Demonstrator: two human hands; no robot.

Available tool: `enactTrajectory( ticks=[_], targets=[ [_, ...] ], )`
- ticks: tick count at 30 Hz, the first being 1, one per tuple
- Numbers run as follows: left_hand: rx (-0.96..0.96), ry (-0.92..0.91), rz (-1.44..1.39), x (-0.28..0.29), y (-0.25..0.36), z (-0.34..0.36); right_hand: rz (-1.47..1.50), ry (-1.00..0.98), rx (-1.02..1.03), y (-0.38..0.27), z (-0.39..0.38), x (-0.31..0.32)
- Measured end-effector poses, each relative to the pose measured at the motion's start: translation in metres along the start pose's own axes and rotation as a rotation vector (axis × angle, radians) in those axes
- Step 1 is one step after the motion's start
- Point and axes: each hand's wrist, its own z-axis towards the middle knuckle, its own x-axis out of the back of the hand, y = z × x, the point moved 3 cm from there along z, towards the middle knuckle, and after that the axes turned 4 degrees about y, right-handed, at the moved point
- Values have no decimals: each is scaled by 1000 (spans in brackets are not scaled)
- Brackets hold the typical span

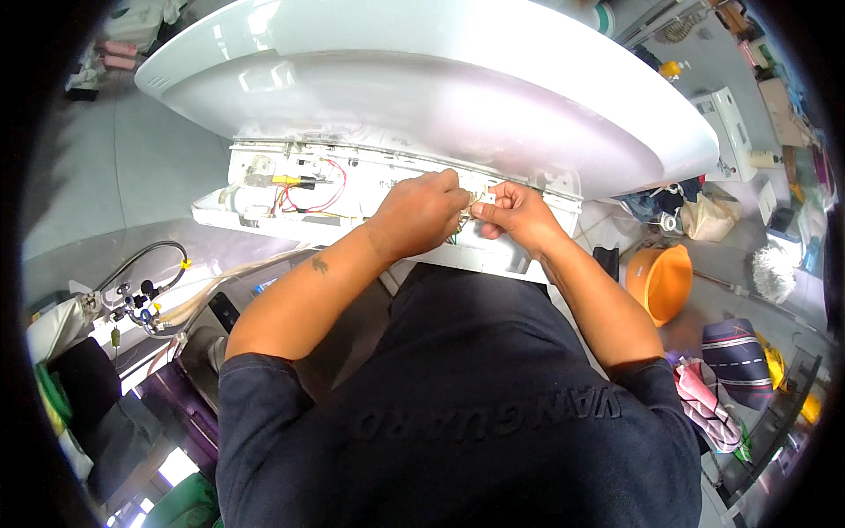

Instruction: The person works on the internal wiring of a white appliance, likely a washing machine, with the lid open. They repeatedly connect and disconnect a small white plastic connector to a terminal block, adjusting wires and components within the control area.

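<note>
A long white appliance housing (339, 231) lies open in front of me, its wiring exposed. Both hands work over its right half. My left hand (421, 211) is closed, its fingertips bunched beside some thin wires; what they grip is hidden. Close by on the right, my right hand (519, 216) pinches with thumb and forefinger at a small white piece (487, 199), probably a connector, among the wires. In the left part of the housing are red wires (341, 180), a yellow-and-black sleeved joint (293, 182) and a whitish rounded part (255, 202).
A large glossy white curved panel (422, 97) rises behind the housing. An orange bucket (658, 283) stands at right, near a beige bag (707, 216). Black hose and valve fittings (145, 295) are at left. Cloths (704, 400) lie at lower right.
</note>
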Motion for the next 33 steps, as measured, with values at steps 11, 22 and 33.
enactTrajectory(
  ticks=[11, 22, 33],
  targets=[
    [-446, -186, 85, 0, -8, 17, 51, -7, -23, -2, -3, 0],
    [-563, -294, 134, -3, 0, 26, 30, 8, -12, -1, 0, -2],
    [-702, -267, 259, -11, 1, 29, 50, 22, -40, 0, 3, 3]
  ],
)
